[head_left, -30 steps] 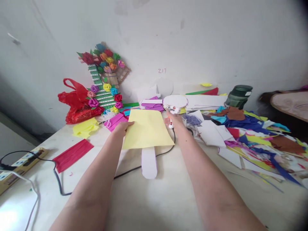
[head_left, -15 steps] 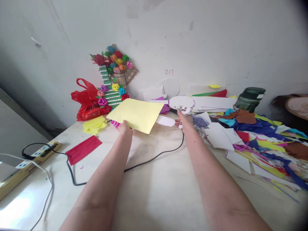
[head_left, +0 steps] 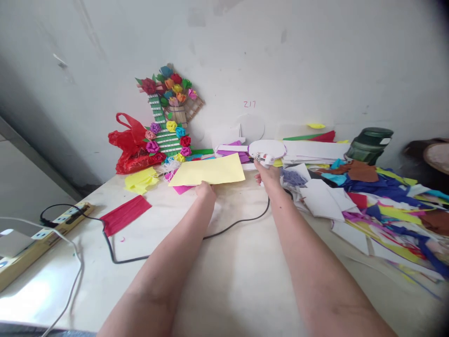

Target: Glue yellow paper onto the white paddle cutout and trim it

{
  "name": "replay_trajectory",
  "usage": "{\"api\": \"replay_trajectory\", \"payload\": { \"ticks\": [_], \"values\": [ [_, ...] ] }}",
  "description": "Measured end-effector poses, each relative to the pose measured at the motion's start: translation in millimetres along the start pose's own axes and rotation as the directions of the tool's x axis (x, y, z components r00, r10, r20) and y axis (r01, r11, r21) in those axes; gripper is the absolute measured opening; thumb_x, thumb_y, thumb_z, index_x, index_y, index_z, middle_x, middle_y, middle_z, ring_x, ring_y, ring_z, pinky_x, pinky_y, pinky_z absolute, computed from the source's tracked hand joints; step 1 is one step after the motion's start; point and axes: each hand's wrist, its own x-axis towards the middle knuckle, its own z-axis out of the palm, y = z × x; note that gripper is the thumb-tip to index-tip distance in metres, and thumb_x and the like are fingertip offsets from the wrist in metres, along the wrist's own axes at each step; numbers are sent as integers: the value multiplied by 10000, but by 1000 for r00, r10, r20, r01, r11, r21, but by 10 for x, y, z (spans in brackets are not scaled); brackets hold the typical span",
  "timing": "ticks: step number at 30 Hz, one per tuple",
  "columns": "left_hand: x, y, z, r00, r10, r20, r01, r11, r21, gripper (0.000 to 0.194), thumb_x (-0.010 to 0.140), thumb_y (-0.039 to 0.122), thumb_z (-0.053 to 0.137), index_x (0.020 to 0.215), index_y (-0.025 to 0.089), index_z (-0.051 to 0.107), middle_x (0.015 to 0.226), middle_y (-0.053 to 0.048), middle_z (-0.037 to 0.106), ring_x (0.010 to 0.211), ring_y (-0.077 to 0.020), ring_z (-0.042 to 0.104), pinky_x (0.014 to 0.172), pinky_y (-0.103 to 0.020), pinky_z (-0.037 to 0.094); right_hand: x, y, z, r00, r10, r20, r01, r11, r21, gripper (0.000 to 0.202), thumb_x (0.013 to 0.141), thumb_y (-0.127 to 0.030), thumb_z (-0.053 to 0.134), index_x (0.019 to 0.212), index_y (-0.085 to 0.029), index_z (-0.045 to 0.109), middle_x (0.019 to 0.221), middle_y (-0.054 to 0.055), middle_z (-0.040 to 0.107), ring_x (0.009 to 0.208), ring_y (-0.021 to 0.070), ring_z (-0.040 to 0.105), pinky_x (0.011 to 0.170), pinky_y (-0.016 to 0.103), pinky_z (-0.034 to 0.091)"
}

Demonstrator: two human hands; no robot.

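Yellow sheet (head_left: 208, 171) over pale table (head_left: 235, 271) (scuffed wall (head_left: 224, 61) behind).

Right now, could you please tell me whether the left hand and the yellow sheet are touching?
Touching: the head view shows the left hand holding the yellow sheet at its near edge, with no gap between them.
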Motion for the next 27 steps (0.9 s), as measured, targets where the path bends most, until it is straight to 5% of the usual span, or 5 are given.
{"api": "replay_trajectory", "payload": {
  "ticks": [4,9,14,20,27],
  "values": [
    [-208,82,95,970,-235,64,238,853,-465,423,812,20,278,1205,128,392,1119,-110,575,916,-135,603,693,-215,526,15,49,92,999,35,17,-35,999,-15,480,636,-581,555,871,-165,601,496,33,570,398,151,542,372,252,416],
    [-405,186,66,838,-260,480,443,838,-319,188,814,175,431,886,57,558,711,-145,649,677,-195,645,578,-273,527,47,72,105,1000,25,6,-25,1000,3,484,631,-572,575,856,-143,596,478,43,572,373,147,542,349,233,415],
    [-346,223,-219,982,128,139,-155,967,201,190,762,322,522,798,163,619,770,-100,670,821,-230,621,715,-336,486,11,37,79,998,56,20,-56,998,23,491,631,-561,583,886,-141,590,472,32,559,368,142,540,348,227,418],
    [-46,-65,-574,771,517,372,-617,462,637,406,740,429,533,1099,243,572,1257,-21,493,1263,-214,275,1046,-376,169,-142,-73,56,974,110,197,-130,987,96,525,645,-552,582,968,-140,548,528,39,573,382,155,550,348,244,418],
    [39,-251,-549,729,485,483,-672,375,639,533,770,484,475,1241,233,457,1300,-15,445,1240,-183,327,1027,-327,209,-227,-56,15,875,170,453,-215,975,48,636,631,-603,572,1077,-161,474,589,77,620,456,214,599,409,312,464]
  ]
}}
